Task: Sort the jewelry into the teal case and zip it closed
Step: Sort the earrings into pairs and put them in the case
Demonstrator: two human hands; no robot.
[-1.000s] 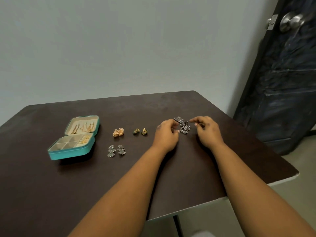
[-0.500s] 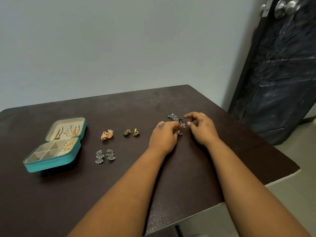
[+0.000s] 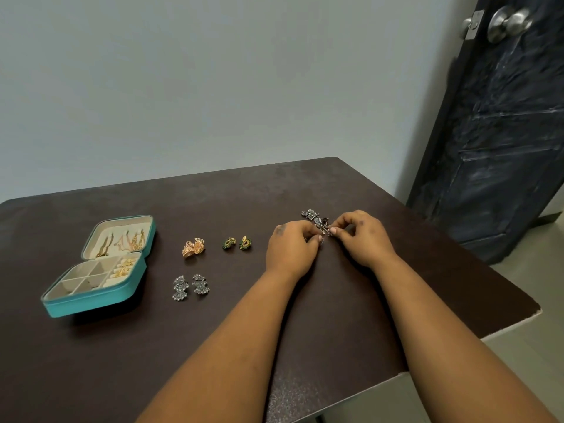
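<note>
A dark brown bench (image 3: 213, 346) is being seen from above, set against a plain pale wall (image 3: 213, 87), with a dark door (image 3: 500, 148) and its round metal knob (image 3: 508, 22) standing at the right. The teal case (image 3: 91, 303) is lying open near the bench's left side, its lid (image 3: 120, 236) folded back away from the person, so that its long axis is running from the near left to the far right; gold chains are being held in the lid and small gold pieces in one right-hand compartment of the tray. A cluster of dark silver jewelry (image 3: 316, 219) is lying toward the far right of the bench, well apart from the case, its length running diagonally from far left to near right. Its near end is being pinched by the fingertips of both the left hand (image 3: 291, 248) and the right hand (image 3: 363, 236), each grip being curled round it. Between the hands and the case, a rose-gold pair (image 3: 193, 247), a green-and-gold pair (image 3: 237, 243) and a silver fan-shaped pair (image 3: 190, 286) are lying on the bench.
</note>
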